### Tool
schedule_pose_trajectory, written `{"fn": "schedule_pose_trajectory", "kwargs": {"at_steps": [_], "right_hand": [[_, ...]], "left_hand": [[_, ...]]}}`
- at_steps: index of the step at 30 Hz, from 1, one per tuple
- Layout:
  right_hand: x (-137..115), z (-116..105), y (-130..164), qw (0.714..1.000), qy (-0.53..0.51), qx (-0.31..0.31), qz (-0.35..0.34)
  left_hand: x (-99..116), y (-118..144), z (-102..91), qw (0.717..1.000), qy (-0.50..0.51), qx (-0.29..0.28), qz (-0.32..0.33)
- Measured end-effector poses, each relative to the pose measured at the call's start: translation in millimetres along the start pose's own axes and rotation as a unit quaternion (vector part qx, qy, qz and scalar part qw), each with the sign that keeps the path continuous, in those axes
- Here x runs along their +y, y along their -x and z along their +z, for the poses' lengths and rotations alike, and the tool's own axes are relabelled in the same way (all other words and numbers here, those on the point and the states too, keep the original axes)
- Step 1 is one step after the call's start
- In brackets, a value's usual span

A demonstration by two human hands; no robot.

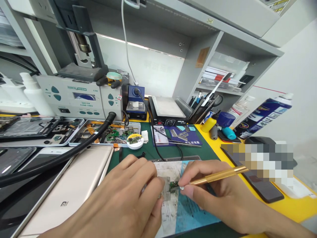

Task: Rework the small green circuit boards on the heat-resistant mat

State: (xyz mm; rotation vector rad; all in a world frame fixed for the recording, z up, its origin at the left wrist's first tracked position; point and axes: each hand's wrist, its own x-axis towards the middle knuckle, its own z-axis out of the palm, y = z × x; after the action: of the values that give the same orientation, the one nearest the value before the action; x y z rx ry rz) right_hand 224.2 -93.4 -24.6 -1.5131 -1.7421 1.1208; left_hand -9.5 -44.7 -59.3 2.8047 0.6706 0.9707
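My left hand (128,195) rests on the green mat and pinches a small metal-framed circuit board (169,189) against the stained work pad (173,211). My right hand (213,195) grips a gold-coloured tool (218,176) like a pen, its tip touching the small green board between my fingertips. The tool's tip is partly hidden by my thumb and finger.
Phone back covers (74,185) and opened phones lie at left, crossed by a black hose (61,155). Behind stand a rework station (79,99), a blue tip-cleaner holder (135,99), a hot plate (168,110), a parts tray (109,134), a spray can (262,115) and a dark phone (262,188).
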Motion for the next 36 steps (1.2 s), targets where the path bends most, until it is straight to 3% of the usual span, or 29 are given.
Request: {"fn": "schedule_pose_trajectory", "kwargs": {"at_steps": [16,22,26,36], "right_hand": [[1.4,-0.3,1.7,1.0,0.021,-0.005,-0.013],[0.4,-2.2,2.6,1.0,0.001,-0.015,-0.003],[-0.2,-4.0,2.8,1.0,-0.009,-0.024,-0.002],[1.5,-4.6,1.0,0.997,-0.057,-0.038,0.024]], "left_hand": [[1.5,-1.7,-0.1,1.0,-0.009,0.001,-0.002],[0.9,-2.9,-0.7,0.999,-0.03,0.03,0.035],[2.7,-3.8,0.1,0.999,-0.038,0.011,0.014],[3.0,-4.6,-0.5,0.999,-0.038,0.017,0.035]]}}
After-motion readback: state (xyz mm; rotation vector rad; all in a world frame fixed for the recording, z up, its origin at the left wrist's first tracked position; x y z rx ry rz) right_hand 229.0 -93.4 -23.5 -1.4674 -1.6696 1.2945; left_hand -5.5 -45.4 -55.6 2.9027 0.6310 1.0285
